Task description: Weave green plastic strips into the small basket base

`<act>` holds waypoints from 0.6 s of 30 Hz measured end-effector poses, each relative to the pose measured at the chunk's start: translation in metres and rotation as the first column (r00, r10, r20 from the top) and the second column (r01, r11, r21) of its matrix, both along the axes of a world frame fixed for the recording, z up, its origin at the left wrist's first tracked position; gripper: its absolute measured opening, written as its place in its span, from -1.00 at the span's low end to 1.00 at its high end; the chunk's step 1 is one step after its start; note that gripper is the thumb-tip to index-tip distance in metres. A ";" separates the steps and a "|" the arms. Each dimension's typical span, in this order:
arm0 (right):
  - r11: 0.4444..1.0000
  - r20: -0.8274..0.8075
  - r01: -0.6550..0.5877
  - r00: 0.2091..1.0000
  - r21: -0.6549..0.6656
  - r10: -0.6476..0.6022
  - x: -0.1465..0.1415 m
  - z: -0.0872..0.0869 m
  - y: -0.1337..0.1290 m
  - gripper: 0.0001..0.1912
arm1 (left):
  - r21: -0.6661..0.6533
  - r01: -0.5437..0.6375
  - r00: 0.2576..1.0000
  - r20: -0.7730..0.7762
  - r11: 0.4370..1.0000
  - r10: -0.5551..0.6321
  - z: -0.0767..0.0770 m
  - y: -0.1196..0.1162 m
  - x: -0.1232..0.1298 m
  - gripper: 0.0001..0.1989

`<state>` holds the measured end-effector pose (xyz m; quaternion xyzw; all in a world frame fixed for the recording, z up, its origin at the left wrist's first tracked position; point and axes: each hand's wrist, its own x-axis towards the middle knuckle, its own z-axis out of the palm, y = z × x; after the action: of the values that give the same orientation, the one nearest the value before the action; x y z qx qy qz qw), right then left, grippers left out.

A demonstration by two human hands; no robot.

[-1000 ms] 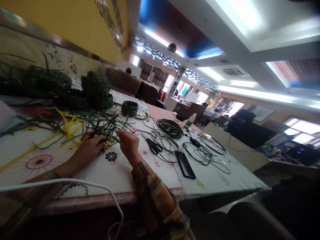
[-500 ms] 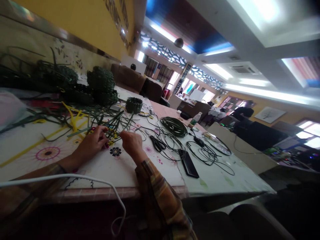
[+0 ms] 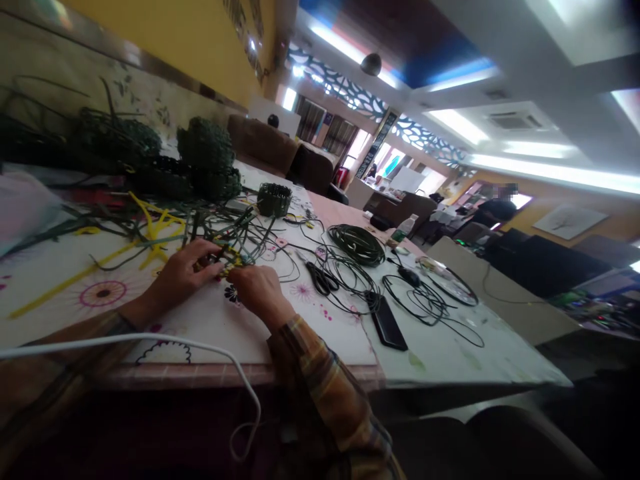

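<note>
A small weaving of green and yellow strips (image 3: 234, 256) is between my two hands above the flowered tablecloth. Its long loose green ends stick up and fan out to the back and right. My left hand (image 3: 187, 272) grips the weaving's left side, thumb and fingers closed on it. My right hand (image 3: 260, 292) is closed at the weaving's near right edge, close to the left fingertips. Its fingers point away from me, so exactly which strip they pinch is hidden. Black-handled scissors (image 3: 321, 279) lie to the right of my right hand.
Yellow strips (image 3: 155, 233) and loose green strips lie left and behind. A small dark woven basket (image 3: 274, 199) stands farther back, near bigger woven pieces (image 3: 205, 145). Coiled green cord (image 3: 356, 245), a phone (image 3: 387, 323) and a bottle (image 3: 405, 228) are rightward. A white cable (image 3: 165, 339) crosses in front.
My right hand has moved left and closer to my left hand, against the weaving's near edge. My left hand keeps its hold. The view has shifted slightly.
</note>
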<state>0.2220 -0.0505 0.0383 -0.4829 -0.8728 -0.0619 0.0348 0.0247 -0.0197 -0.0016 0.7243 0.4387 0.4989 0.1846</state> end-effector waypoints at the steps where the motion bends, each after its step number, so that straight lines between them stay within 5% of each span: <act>1: 1.000 0.005 -0.014 1.000 0.002 0.014 -0.001 -0.002 0.000 -0.71 | -0.008 -0.026 0.999 0.042 1.000 0.026 0.000 0.000 0.000 -0.56; 4: 0.999 0.011 -0.030 0.999 0.021 0.030 -0.004 -0.004 -0.003 -0.69 | -0.087 -0.093 0.986 0.131 0.992 0.104 0.003 0.001 -0.003 -0.61; 9: 0.998 0.048 -0.054 0.997 0.022 0.053 -0.010 -0.002 -0.011 -0.57 | -0.153 -0.008 0.974 0.221 0.988 0.042 0.012 0.002 -0.011 -0.67; 18: 0.997 -0.103 0.047 0.993 -0.056 -0.052 -0.015 -0.016 0.001 -0.51 | -0.128 0.062 0.991 0.127 0.990 -0.046 0.019 -0.005 -0.019 -0.69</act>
<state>0.2073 -0.0499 0.0223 -0.5076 -0.8590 -0.0140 0.0657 0.0052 -0.0252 0.0176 0.6899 0.4385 0.5076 0.2722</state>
